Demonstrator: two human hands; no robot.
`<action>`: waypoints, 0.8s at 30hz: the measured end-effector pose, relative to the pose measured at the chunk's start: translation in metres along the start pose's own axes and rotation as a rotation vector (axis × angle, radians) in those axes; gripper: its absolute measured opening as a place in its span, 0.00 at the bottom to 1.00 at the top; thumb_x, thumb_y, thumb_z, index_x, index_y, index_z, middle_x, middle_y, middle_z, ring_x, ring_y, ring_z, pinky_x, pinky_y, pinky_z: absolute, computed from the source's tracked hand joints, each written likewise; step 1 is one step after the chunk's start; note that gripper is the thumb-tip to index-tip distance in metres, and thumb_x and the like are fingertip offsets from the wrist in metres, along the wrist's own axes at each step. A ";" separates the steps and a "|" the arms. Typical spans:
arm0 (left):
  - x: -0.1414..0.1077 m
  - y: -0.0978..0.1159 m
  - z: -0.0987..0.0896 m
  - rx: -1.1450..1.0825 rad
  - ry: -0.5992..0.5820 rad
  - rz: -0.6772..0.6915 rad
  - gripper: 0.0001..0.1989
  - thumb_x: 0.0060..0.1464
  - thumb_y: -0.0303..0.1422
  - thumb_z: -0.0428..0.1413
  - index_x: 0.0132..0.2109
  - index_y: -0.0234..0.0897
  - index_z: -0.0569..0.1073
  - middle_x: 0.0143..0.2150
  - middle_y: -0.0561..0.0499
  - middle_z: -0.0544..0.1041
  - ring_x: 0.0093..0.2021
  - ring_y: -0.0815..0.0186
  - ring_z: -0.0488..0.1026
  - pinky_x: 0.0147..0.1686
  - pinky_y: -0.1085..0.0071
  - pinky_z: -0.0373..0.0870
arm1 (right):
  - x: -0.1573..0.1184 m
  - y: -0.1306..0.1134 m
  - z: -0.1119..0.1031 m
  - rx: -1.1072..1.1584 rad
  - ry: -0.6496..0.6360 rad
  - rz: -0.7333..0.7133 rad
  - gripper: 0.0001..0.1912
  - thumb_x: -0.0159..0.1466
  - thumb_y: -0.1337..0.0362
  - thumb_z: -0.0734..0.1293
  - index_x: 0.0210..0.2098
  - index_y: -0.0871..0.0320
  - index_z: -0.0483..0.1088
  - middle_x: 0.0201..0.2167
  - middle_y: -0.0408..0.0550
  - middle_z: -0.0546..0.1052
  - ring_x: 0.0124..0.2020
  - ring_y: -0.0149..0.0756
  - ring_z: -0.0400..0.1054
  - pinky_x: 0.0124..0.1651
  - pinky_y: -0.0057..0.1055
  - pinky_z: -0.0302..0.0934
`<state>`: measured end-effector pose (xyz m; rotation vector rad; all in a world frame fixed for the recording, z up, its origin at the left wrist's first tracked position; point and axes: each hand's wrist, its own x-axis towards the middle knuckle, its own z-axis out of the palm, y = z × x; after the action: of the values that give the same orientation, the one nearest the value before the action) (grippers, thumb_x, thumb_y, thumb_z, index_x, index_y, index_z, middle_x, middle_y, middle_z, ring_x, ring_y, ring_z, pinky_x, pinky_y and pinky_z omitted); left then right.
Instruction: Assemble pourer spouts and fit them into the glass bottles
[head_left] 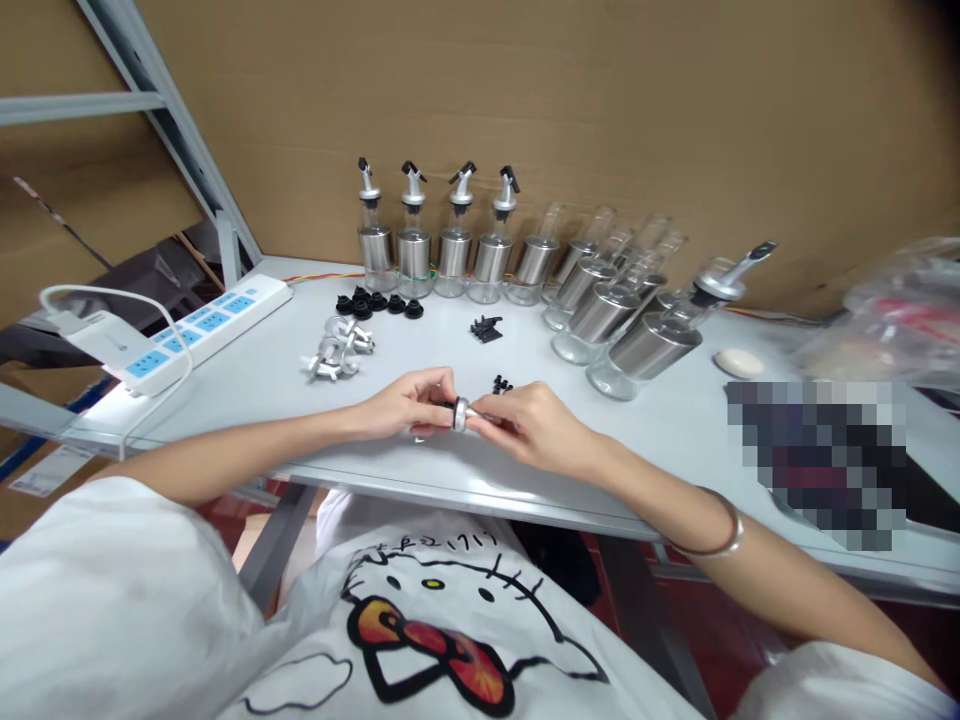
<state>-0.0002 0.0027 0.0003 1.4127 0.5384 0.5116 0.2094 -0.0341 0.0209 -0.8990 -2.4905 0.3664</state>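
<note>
Near the table's front edge, my left hand (411, 405) and my right hand (541, 428) meet on one bottle pourer (460, 414), silver with a black stopper part. My left fingers pinch its black end, while the right fingers close round its spout, which they mostly hide. Just beyond my right fingers lie tiny black caps (502, 383). Farther back is a little pile of black flip levers (487, 328). To the left are silver spout pieces (339, 350) in a heap, with several black rubber stoppers (379, 303) behind them.
Glass bottles with steel sleeves (454, 250) line the back, some topped with pourers; more bottles (600, 318) crowd the right. A power strip (202, 335) with a white plug and cable lies left. Right are a white oval object (739, 362), a plastic bag (885, 310) and a pixelated patch.
</note>
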 end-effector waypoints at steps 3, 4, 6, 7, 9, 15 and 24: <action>0.003 -0.001 -0.004 -0.065 -0.051 -0.058 0.15 0.49 0.34 0.60 0.33 0.37 0.59 0.22 0.58 0.70 0.16 0.79 0.56 0.16 0.80 0.48 | -0.002 0.003 0.004 -0.280 0.038 -0.169 0.21 0.71 0.60 0.53 0.28 0.62 0.68 0.18 0.43 0.69 0.17 0.26 0.51 0.26 0.28 0.46; 0.004 -0.001 -0.005 -0.070 -0.056 -0.057 0.15 0.49 0.34 0.61 0.33 0.37 0.59 0.22 0.59 0.69 0.16 0.79 0.56 0.16 0.80 0.47 | -0.003 0.004 0.005 -0.340 0.049 -0.203 0.22 0.72 0.61 0.52 0.28 0.62 0.68 0.19 0.45 0.71 0.17 0.27 0.51 0.27 0.29 0.47; 0.004 -0.002 -0.006 -0.044 -0.039 -0.027 0.16 0.49 0.34 0.61 0.34 0.36 0.60 0.23 0.59 0.68 0.18 0.79 0.56 0.18 0.80 0.49 | -0.003 0.006 0.005 -0.395 0.065 -0.239 0.21 0.72 0.62 0.52 0.29 0.62 0.69 0.20 0.46 0.72 0.17 0.27 0.53 0.27 0.29 0.47; 0.004 -0.002 -0.005 -0.012 -0.022 0.000 0.16 0.49 0.35 0.61 0.33 0.36 0.60 0.24 0.59 0.67 0.19 0.79 0.57 0.19 0.79 0.50 | -0.002 0.006 0.005 -0.387 0.072 -0.241 0.21 0.72 0.62 0.52 0.29 0.62 0.69 0.20 0.46 0.72 0.17 0.27 0.53 0.27 0.29 0.47; 0.003 -0.002 -0.004 0.086 0.017 0.063 0.15 0.49 0.36 0.60 0.33 0.35 0.61 0.27 0.58 0.66 0.23 0.77 0.59 0.24 0.78 0.55 | -0.002 0.008 0.005 -0.314 0.072 -0.209 0.20 0.71 0.61 0.53 0.30 0.62 0.69 0.19 0.45 0.71 0.18 0.28 0.54 0.28 0.29 0.48; -0.004 -0.001 -0.001 0.498 0.037 0.183 0.09 0.56 0.36 0.53 0.34 0.34 0.65 0.31 0.54 0.68 0.30 0.71 0.63 0.33 0.73 0.61 | 0.002 0.002 0.001 0.149 -0.045 0.103 0.19 0.69 0.57 0.56 0.28 0.61 0.69 0.16 0.38 0.60 0.18 0.25 0.51 0.26 0.25 0.47; -0.006 0.002 -0.001 0.814 0.003 0.349 0.09 0.60 0.34 0.47 0.34 0.36 0.66 0.30 0.53 0.67 0.28 0.71 0.63 0.32 0.74 0.61 | 0.007 -0.001 -0.004 0.726 -0.190 0.464 0.19 0.62 0.51 0.62 0.26 0.61 0.68 0.15 0.36 0.59 0.17 0.24 0.48 0.23 0.26 0.45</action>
<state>-0.0055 0.0003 0.0024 2.3089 0.5266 0.6003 0.2059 -0.0294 0.0267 -1.1266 -2.0011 1.4483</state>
